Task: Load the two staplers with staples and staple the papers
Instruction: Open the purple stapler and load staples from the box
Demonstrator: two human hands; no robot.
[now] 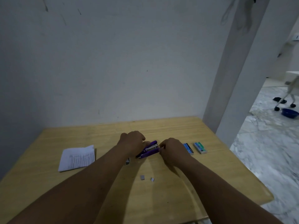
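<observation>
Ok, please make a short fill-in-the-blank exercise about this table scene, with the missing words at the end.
1. The stapler held by both hands is ____ in colour.
2. The papers lie to the ____ of the left hand.
3. Beyond the right hand lie ____ staple boxes.
4. The table is made of ____.

Missing words: purple; left; two; wood

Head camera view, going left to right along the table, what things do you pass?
Papers → left hand → purple stapler → right hand → dark blue staple box → teal staple box.
</observation>
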